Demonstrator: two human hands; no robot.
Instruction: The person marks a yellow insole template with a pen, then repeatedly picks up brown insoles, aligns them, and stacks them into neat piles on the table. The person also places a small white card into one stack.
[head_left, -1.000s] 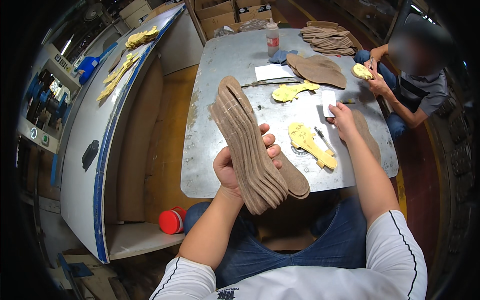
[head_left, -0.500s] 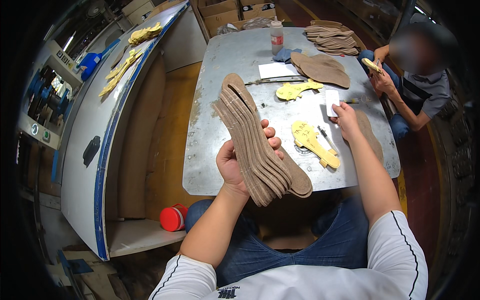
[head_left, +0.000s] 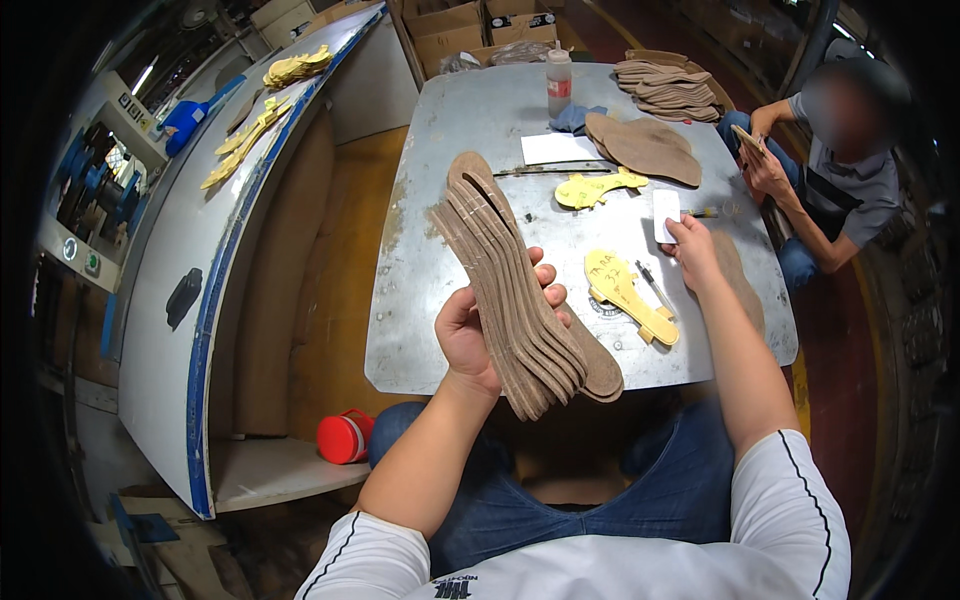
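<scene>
My left hand (head_left: pixel 468 335) is wrapped round a thick stack of brown insoles (head_left: pixel 505 290), fanned out and tilted above the table's near edge. Another brown insole (head_left: pixel 592 362) shows under the stack's right side. Between the thumb and fingers of my right hand (head_left: pixel 692 243) is a small white card (head_left: pixel 665 212), held close to the tabletop. A yellow sole-shaped template (head_left: pixel 622 290) with handwriting and side tabs lies between my hands, with a pen (head_left: pixel 655 285) beside it. Farther off lies a second yellow template (head_left: pixel 598 187). My right forearm partly covers a brown insole (head_left: pixel 738 275).
The metal table (head_left: pixel 420 345) also bears white paper (head_left: pixel 560 149), a squeeze bottle (head_left: pixel 558 85), a blue cloth (head_left: pixel 578 119), loose brown soles (head_left: pixel 645 150) and a stacked pile (head_left: pixel 665 88). A co-worker (head_left: pixel 845 170) sits at the right. A red container (head_left: pixel 344 437) stands on the left shelf.
My hands keep the same grips, and the insole stack has barely shifted. The co-worker has turned the piece in their hands, so its yellow face no longer shows.
</scene>
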